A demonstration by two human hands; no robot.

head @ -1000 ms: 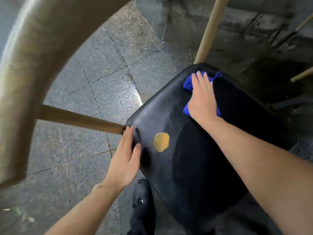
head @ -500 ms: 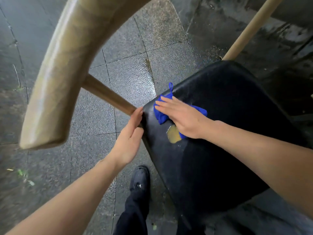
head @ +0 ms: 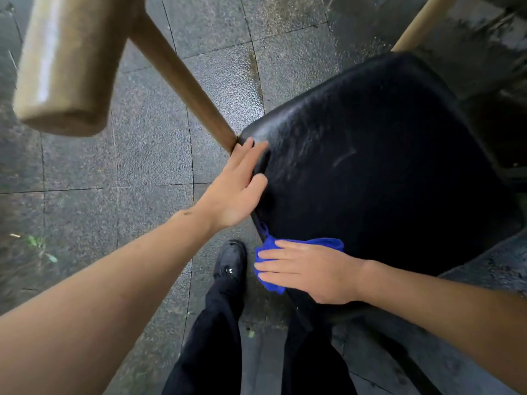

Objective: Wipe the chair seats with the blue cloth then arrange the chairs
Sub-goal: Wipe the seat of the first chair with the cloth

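A chair with a black padded seat [head: 385,166] and a tan wooden frame fills the view. My right hand [head: 310,270] lies flat on the blue cloth [head: 271,283] and presses it onto the seat's near left corner. My left hand [head: 236,189] rests along the seat's left edge, fingers apart, thumb on the padding, beside the point where a wooden spindle [head: 185,81] meets the seat. The curved wooden backrest [head: 65,61] looms at the top left. No yellow spot shows on the seat.
Wet grey paving stones [head: 128,172] lie all around the chair. My black shoe [head: 231,260] and dark trouser legs stand just left of the seat's near corner. A second wooden chair post [head: 419,21] rises at the top right, with dark clutter behind it.
My right hand has swept the blue cloth from the far side of the seat, over the yellow spot, to the near left corner. The yellow spot no longer shows. My left hand stayed on the edge.
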